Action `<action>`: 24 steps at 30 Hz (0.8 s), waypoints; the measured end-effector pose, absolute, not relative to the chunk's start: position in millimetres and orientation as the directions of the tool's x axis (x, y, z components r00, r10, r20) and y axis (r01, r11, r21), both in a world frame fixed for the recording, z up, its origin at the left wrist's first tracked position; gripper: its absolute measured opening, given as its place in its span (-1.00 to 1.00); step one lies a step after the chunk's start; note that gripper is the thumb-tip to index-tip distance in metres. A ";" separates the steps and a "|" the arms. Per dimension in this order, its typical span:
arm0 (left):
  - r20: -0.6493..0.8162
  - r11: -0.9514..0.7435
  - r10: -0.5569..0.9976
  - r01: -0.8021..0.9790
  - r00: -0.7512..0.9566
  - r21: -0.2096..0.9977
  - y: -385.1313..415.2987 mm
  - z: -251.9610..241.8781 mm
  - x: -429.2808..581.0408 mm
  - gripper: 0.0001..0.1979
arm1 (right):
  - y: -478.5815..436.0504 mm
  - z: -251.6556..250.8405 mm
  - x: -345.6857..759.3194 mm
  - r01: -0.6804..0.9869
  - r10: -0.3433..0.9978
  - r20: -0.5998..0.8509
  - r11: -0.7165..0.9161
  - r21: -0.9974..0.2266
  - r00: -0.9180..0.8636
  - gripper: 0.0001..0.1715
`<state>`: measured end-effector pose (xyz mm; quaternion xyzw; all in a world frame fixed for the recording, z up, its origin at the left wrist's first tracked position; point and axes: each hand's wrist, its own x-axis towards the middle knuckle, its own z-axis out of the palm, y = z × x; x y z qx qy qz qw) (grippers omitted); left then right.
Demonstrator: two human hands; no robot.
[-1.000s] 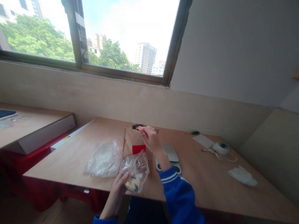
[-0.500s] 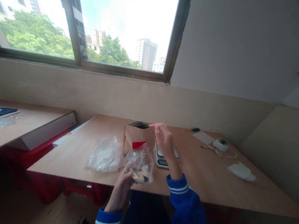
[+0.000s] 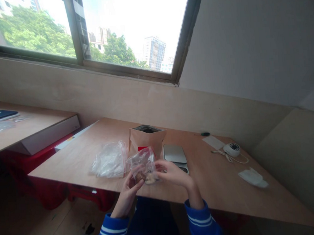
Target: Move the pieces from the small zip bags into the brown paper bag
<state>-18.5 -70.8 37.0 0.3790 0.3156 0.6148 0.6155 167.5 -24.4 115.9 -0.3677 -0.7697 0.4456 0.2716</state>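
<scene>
A clear zip-lock bag (image 3: 145,159) with pale and brown dried pieces at its bottom is held above the table's front edge. My left hand (image 3: 129,185) grips its lower left side, thumb in front. On the bag's right side my right hand (image 3: 173,172) has its fingers closed against the plastic. Just behind stands an open brown paper pouch (image 3: 157,140) with a red label, its mouth gaping and its inside dark. To the right of the pouch lies a kitchen scale (image 3: 175,154), its display partly covered by my right hand.
A pile of clear zip-lock bags (image 3: 108,160) lies left of the pouch. Farther right are a white round device with a cord (image 3: 231,150), a white card (image 3: 213,143), a green-handled screwdriver (image 3: 205,134) and a crumpled white glove or cloth (image 3: 253,178). Red stools (image 3: 47,189) stand below.
My right hand has come down from the pouch's opening to the zip-lock bag's right side. The bag has shifted slightly, and the scale's plate is now uncovered.
</scene>
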 end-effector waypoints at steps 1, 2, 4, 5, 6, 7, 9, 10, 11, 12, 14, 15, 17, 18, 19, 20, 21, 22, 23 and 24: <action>0.080 -0.053 0.996 -0.504 0.031 0.862 -70.2 36.5 -18.9 -0.54 | -24.4 113.5 168.1 0.315 0.800 0.070 0.313 -0.896 -0.596 -0.63; 0.082 -0.063 0.996 -0.491 0.018 0.869 -69.5 35.9 -19.3 -0.54 | -24.7 111.2 168.4 0.306 0.793 0.050 0.292 -0.906 -0.607 -0.59; 0.085 -0.075 0.996 -0.462 0.002 0.884 -68.4 35.0 -19.6 -0.53 | -26.0 106.7 167.8 0.291 0.780 0.020 0.257 -0.922 -0.626 -0.51; 0.084 -0.077 0.996 -0.449 -0.003 0.890 -67.8 34.9 -19.4 -0.53 | -27.0 104.5 166.8 0.284 0.774 0.011 0.246 -0.927 -0.634 -0.49; 0.081 -0.076 0.997 -0.440 -0.007 0.895 -67.3 34.8 -19.1 -0.52 | -28.0 102.3 165.3 0.278 0.770 0.006 0.237 -0.931 -0.638 -0.47; 0.075 -0.074 0.997 -0.434 -0.015 0.898 -66.8 35.0 -18.8 -0.50 | -28.9 100.2 163.6 0.272 0.772 0.006 0.231 -0.934 -0.636 -0.47; 0.053 -0.063 0.998 -0.431 -0.036 0.900 -65.9 35.6 -18.1 -0.45 | -30.7 97.0 160.0 0.259 0.788 0.016 0.221 -0.940 -0.615 -0.48; 0.040 -0.056 0.998 -0.430 -0.047 0.901 -65.6 35.8 -17.8 -0.42 | -31.5 96.3 158.5 0.250 0.799 0.025 0.217 -0.943 -0.601 -0.49; 0.029 -0.050 0.998 -0.431 -0.056 0.901 -65.4 36.0 -17.6 -0.39 | -32.1 96.2 157.3 0.243 0.811 0.039 0.220 -0.945 -0.584 -0.51; 0.020 -0.045 0.998 -0.433 -0.061 0.900 -65.3 36.0 -17.4 -0.38 | -32.6 96.7 156.4 0.240 0.823 0.055 0.229 -0.943 -0.566 -0.55; 0.012 -0.036 0.998 -0.446 -0.056 0.894 -65.3 35.2 -17.3 -0.36 | -33.3 99.3 155.7 0.252 0.843 0.090 0.258 -0.933 -0.531 -0.65; 0.011 -0.033 0.999 -0.455 -0.051 0.890 -65.4 34.4 -17.4 -0.36 | -33.4 101.0 155.6 0.262 0.852 0.108 0.275 -0.925 -0.513 -0.69; 0.005 -0.025 0.999 -0.484 -0.043 0.875 -65.4 32.9 -17.8 -0.38 | -33.6 103.9 155.7 0.278 0.864 0.133 0.297 -0.913 -0.487 -0.73; -0.005 -0.013 0.999 -0.509 -0.033 0.861 -65.4 32.3 -18.3 -0.41 | -33.6 104.8 155.9 0.279 0.866 0.141 0.303 -0.911 -0.480 -0.72; -0.016 0.005 1.000 -0.540 -0.016 0.841 -65.6 32.1 -18.8 -0.44 | -33.5 105.4 156.0 0.278 0.866 0.147 0.308 -0.910 -0.478 -0.71; -0.023 0.023 1.000 -0.575 0.007 0.818 -65.8 32.3 -19.5 -0.46 | -33.5 105.6 156.2 0.276 0.866 0.150 0.310 -0.910 -0.478 -0.70; -0.025 0.040 0.999 -0.606 0.033 0.794 -66.3 32.8 -20.3 -0.48 | -33.4 105.5 156.3 0.274 0.867 0.150 0.308 -0.911 -0.476 -0.69; -0.020 0.051 0.998 -0.630 0.056 0.775 -66.9 33.8 -21.0 -0.50 | -33.4 105.3 156.4 0.271 0.870 0.152 0.306 -0.913 -0.470 -0.68; -0.012 0.055 0.997 -0.642 0.072 0.764 -67.6 34.9 -21.7 -0.52 | -33.5 105.0 156.5 0.266 0.872 0.152 0.301 -0.916 -0.465 -0.66; -0.004 0.053 0.997 -0.643 0.077 0.764 -68.4 36.1 -22.3 -0.54 | -33.5 104.8 156.4 0.256 0.874 0.148 0.291 -0.922 -0.463 -0.64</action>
